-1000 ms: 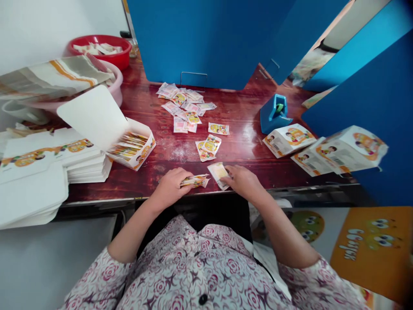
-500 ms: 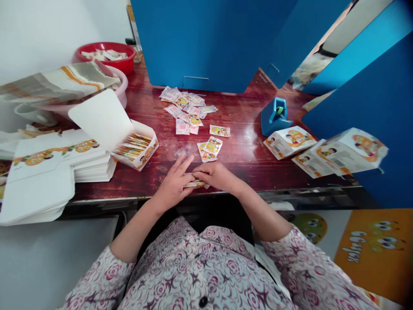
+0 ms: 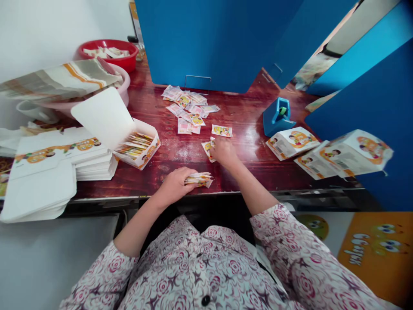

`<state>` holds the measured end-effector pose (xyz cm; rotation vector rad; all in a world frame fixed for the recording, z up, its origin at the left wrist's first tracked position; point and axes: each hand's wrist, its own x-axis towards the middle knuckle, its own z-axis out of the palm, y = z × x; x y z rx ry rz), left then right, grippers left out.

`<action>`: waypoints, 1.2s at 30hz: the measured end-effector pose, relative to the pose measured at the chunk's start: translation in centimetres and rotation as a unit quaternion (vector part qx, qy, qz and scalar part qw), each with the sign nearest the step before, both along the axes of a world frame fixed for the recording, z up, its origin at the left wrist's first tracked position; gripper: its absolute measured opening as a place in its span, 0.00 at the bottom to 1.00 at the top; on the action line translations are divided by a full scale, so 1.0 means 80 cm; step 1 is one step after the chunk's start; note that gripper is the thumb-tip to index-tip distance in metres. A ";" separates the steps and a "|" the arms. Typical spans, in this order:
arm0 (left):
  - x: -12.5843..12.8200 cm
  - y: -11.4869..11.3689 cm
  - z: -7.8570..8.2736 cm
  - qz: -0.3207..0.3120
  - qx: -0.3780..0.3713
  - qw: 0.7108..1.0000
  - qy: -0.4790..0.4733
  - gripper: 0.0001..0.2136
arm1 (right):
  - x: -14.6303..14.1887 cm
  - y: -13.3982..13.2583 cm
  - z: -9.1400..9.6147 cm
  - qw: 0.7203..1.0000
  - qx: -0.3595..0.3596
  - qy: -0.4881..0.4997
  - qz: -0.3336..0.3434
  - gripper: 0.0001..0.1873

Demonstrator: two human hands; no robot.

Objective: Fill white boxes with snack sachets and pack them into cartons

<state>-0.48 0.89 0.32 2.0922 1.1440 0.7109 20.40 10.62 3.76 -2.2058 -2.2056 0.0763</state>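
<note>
My left hand [image 3: 177,185] is closed around a small stack of sachets [image 3: 199,178] at the table's front edge. Farther out, my right hand [image 3: 223,151] has its fingers bent down over a couple of printed sachets [image 3: 206,150], covering part of them; whether it pinches one is hidden. A single sachet [image 3: 222,131] lies flat just beyond that hand. Behind it is a loose pile of sachets [image 3: 190,105], some face up, some showing their pale backs. To the left, an open white carton [image 3: 151,153] holds a row of upright sachets.
Flattened cartons [image 3: 93,168] are stacked at the left, beside a pink basin [image 3: 124,88] under a striped cloth and a red basin [image 3: 129,62]. On the right stand a blue tape dispenser [image 3: 271,118] and several closed cartons [image 3: 287,142]. Blue panels [image 3: 206,43] border the table's back.
My right hand has left the stack and reached forward onto the sachets lying beyond it. My left hand keeps the stack near the edge.
</note>
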 end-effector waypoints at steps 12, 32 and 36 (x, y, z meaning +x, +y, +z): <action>-0.006 0.001 -0.019 -0.015 0.156 0.987 -0.041 0.12 | -0.002 -0.082 -0.006 0.889 -0.101 0.412 0.173 0.17; -0.005 0.012 -0.013 0.004 0.114 0.993 -0.031 0.13 | 0.006 -0.044 0.008 0.907 -0.118 0.363 0.178 0.17; -0.005 0.010 -0.017 0.030 0.133 0.989 -0.057 0.17 | 0.001 -0.075 0.020 0.847 -0.235 0.419 0.229 0.22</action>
